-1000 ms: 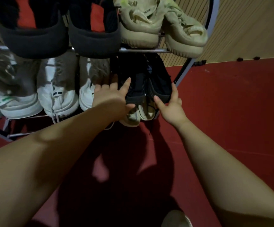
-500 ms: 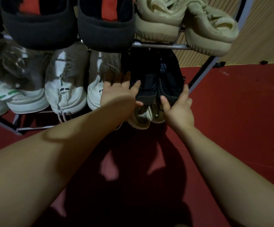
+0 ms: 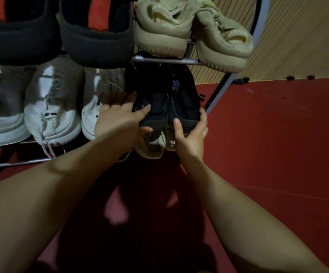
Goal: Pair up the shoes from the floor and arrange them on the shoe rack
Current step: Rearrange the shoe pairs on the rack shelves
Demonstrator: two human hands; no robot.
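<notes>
Black knit sneakers [image 3: 155,107], two in number, sit side by side at the right end of the lower row of the grey metal tube shoe rack [image 3: 165,61], toes toward the camera. The left hand [image 3: 118,121] grips the toe of the nearer-left one, fingers laid over its top and side and thumb tucked beneath. The right hand [image 3: 191,133] grips the toe of the other, thumb pressed on the front and fingers curled round its outer side. Under the two black toes, two cream rubber shoe toes [image 3: 151,148] poke out; whether the black pair rests on them cannot be told. Left of the hands stand three white leather sneakers [image 3: 53,115] in the same row, the third partly hidden by the left hand. On the tier above are two black shoes with red interiors [image 3: 96,42] and two beige knit sneakers with ribbed soles [image 3: 159,34]. A red floor [image 3: 278,134] lies below, and a tan slatted wall [image 3: 297,36] stands behind.
</notes>
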